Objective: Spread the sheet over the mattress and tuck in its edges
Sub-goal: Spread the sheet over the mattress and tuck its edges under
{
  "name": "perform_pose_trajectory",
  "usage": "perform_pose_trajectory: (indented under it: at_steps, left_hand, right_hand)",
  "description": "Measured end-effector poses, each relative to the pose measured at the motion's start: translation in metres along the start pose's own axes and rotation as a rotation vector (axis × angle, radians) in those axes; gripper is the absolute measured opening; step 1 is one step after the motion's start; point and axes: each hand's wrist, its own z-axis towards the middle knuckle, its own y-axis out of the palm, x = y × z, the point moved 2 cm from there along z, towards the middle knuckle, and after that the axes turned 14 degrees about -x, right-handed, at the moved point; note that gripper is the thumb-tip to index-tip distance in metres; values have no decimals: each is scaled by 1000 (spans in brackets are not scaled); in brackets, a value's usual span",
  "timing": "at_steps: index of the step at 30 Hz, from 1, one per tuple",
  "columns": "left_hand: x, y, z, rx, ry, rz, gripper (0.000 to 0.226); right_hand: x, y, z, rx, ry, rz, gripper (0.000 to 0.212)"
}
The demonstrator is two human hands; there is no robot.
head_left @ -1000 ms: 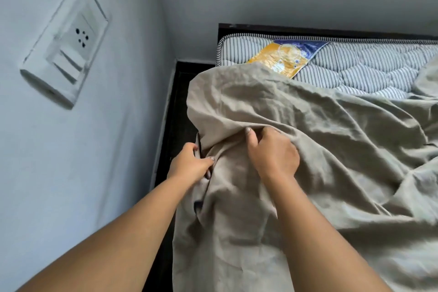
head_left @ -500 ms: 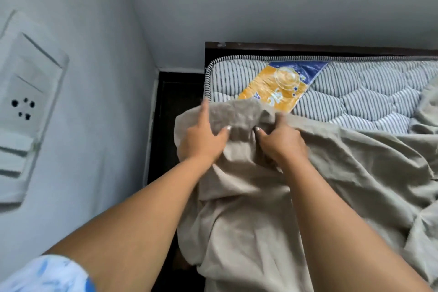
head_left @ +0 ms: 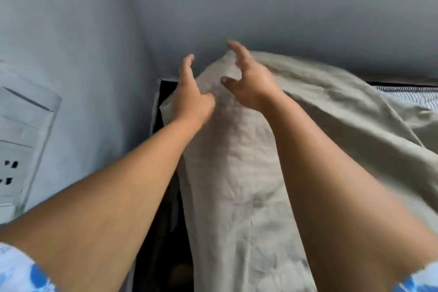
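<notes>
The beige sheet (head_left: 239,163) is pulled up over the far left corner of the mattress and hangs down its left side. Only a strip of the blue-and-white striped mattress (head_left: 410,98) shows at the right. My left hand (head_left: 192,99) reaches forward at the sheet's left edge, fingers straight and thumb apart, touching the cloth. My right hand (head_left: 251,80) hovers over the sheet's peaked corner with its fingers spread and nothing gripped. The frame is motion-blurred.
A grey wall runs close along the left, with a white switch-and-socket panel (head_left: 21,149) on it. The dark bed frame (head_left: 166,208) shows in the narrow gap between wall and mattress. Another grey wall stands right behind the bed's head.
Both hands carried the bunched sheet edge forward over the mattress corner and let go, fingers now spread. The yellow-and-blue mattress label is now covered. The view tilted up.
</notes>
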Motion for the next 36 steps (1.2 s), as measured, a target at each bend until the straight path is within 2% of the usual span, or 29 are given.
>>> perform_pose_trajectory:
  at_steps: [2, 4, 7, 10, 14, 20, 23, 26, 30, 33, 36]
  left_hand:
    - [-10, 7, -9, -66, -79, 87, 50]
    - [-17, 17, -23, -118, -100, 147, 35]
    - [-32, 37, -41, -182, -144, 277, 44]
    - [-50, 56, -64, -242, -207, 370, 52]
    - [-58, 61, -70, -230, -228, 368, 41]
    - [-45, 54, -68, -289, -312, 447, 34]
    - [-45, 53, -72, -281, -299, 479, 30]
    - [-47, 50, -72, -270, -248, 504, 24]
    - [-46, 47, -74, -253, -152, 553, 21]
    - [-46, 45, -76, -198, -59, 542, 18]
    - [-47, 38, -78, -63, 45, 481, 20]
  right_hand:
    - [17, 6, -2, -41, 126, -7, 56]
    - [37, 15, -16, -11, 258, 6, 43]
    - [60, 36, -37, 50, 380, -51, 26]
    - [69, 64, -56, 7, 434, -88, 38]
    - [72, 82, -63, 63, 471, -87, 49]
    - [69, 89, -64, -19, 437, -43, 47]
    - [69, 91, -70, 0, 424, -62, 43]
    - [68, 95, -70, -18, 454, -159, 36]
    - [61, 100, -69, -67, 439, -166, 19]
    - [52, 97, -69, -43, 354, -185, 13]
    - [35, 95, -66, 84, 184, -178, 20]
